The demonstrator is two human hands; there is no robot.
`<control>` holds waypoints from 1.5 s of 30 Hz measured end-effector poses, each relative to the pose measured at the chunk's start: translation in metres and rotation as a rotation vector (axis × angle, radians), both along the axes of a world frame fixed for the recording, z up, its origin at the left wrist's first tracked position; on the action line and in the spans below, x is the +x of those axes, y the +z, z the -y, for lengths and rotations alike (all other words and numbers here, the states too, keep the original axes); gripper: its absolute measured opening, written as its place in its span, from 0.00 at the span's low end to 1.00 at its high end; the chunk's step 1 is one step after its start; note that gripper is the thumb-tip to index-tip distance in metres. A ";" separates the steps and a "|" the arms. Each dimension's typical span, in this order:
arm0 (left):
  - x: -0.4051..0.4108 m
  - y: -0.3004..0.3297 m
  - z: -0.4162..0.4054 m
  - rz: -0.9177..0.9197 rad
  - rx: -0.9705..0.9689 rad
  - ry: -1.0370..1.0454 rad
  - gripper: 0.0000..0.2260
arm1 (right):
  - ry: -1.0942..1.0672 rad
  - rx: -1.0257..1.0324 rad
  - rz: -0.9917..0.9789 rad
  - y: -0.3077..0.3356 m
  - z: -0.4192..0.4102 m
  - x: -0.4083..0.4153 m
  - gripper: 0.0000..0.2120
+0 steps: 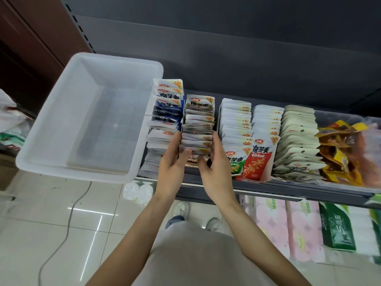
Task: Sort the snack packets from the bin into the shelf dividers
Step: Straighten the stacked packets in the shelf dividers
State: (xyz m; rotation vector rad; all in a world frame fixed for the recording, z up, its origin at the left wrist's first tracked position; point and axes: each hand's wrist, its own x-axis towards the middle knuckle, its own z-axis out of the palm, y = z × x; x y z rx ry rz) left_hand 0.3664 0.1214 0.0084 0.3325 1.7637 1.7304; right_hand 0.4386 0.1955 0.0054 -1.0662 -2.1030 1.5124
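Both hands clasp the second row of snack packets (pixel 198 129) on the shelf (pixel 268 185): left hand (pixel 172 165) and right hand (pixel 216 172) squeeze its front end. The bin (pixel 51 129) looks empty. Risk: uneven pressure could buckle the row, spilling packets over the shelf's edge.

Both hands at the second row of snack packets (pixel 198 129) on the shelf (pixel 268 187): left hand (pixel 172 164) and right hand (pixel 216 166) clasp the row's near end from either side, fingers curled on the front packets. A translucent white bin (pixel 51 129) sits just left, holding no packets. Further rows stand upright to the right.
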 end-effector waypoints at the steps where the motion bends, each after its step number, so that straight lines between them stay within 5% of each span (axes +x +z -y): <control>1: 0.002 -0.003 -0.002 -0.002 0.000 -0.004 0.19 | 0.000 -0.007 0.008 -0.001 0.000 -0.002 0.34; 7: 0.004 -0.014 -0.019 -0.078 -0.013 0.002 0.20 | -0.028 -0.041 -0.045 -0.005 0.001 -0.016 0.34; 14: -0.001 -0.022 -0.026 -0.519 -0.229 -0.021 0.23 | -0.068 0.060 -0.037 -0.003 0.001 -0.007 0.27; 18: 0.003 -0.016 -0.030 -0.413 -0.329 -0.109 0.27 | -0.056 0.021 -0.050 -0.004 -0.003 -0.016 0.31; 24: -0.002 -0.012 -0.027 -0.062 0.030 0.003 0.17 | -0.083 -0.195 -0.170 -0.007 -0.006 -0.015 0.36; 30: 0.005 -0.022 -0.026 -0.134 0.075 0.013 0.16 | -0.093 -0.164 -0.152 -0.007 -0.002 -0.016 0.33; 37: 0.003 -0.011 -0.033 -0.274 -0.096 0.030 0.15 | -0.079 -0.075 -0.105 0.002 -0.006 -0.024 0.36; 45: 0.001 -0.017 -0.026 -0.189 0.020 -0.017 0.23 | 0.069 0.117 0.041 0.020 -0.001 -0.009 0.37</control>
